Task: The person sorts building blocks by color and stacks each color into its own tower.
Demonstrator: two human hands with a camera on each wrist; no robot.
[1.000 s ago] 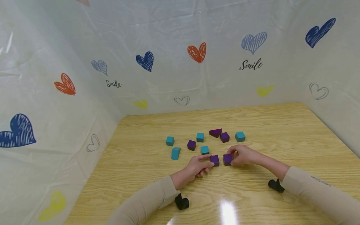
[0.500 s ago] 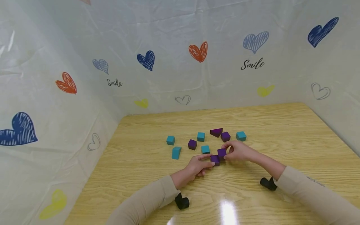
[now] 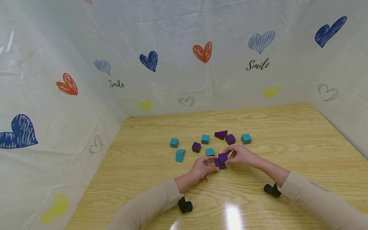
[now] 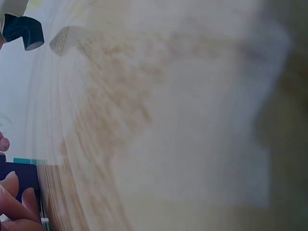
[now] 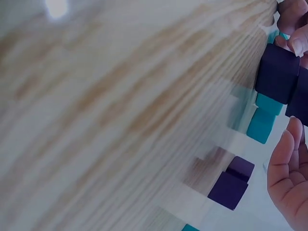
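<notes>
At the near middle of the wooden counter (image 3: 258, 127), the right hand (image 3: 240, 155) pinches a purple cube (image 3: 222, 157) atop another purple cube (image 3: 218, 164) — the left hand (image 3: 202, 167) grips the lower one.

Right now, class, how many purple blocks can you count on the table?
5: two stacked between the hands, top on bottom; a cube left; a wedge and cube behind. Hands may hide others.

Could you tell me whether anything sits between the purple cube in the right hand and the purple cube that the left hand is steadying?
Nothing visible does: the right hand holds its purple cube on or just above the lower purple cube, which the left hand touches.
</notes>
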